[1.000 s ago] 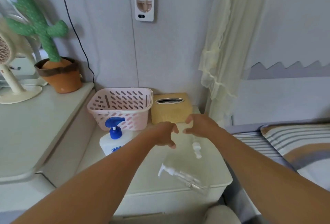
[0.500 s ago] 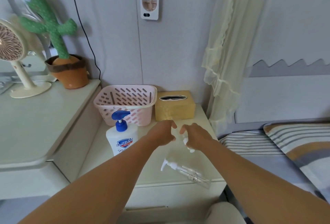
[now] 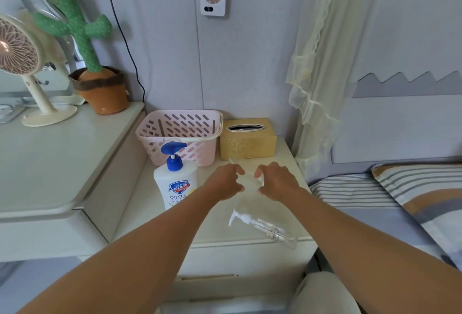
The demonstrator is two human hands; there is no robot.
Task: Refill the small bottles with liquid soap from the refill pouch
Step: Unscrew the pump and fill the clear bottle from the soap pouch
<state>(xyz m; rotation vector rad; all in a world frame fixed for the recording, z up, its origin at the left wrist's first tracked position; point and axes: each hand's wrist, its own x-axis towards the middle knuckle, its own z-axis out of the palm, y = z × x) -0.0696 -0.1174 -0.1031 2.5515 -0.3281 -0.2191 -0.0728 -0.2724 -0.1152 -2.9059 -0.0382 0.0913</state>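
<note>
your left hand [image 3: 225, 181] and right hand [image 3: 277, 181] pinch one small clear plastic bottle [image 3: 250, 180] between curled fingers, above the cream nightstand [image 3: 147, 203]. the other clear pump bottle [image 3: 265, 228] lies nearby, seemingly empty; filling looks unstarted.

Soft, even, rather cool light fills the room, bright enough to read the label on the white pump bottle [image 3: 175, 186]. It leaves only faint, blurred shadows around that bottle and the pink basket [image 3: 180, 133] on the pale table [image 3: 215, 226], whose top shows a mild sheen. The wide lens bows the wall seam [image 3: 200, 63] and the curtain [image 3: 317, 63] toward the edges and stretches the forearms [image 3: 150, 251] at the bottom, while the left hand [image 3: 225, 183], the right hand [image 3: 277, 181] and the small bottle [image 3: 250, 179] between them look slightly smeared.
</note>
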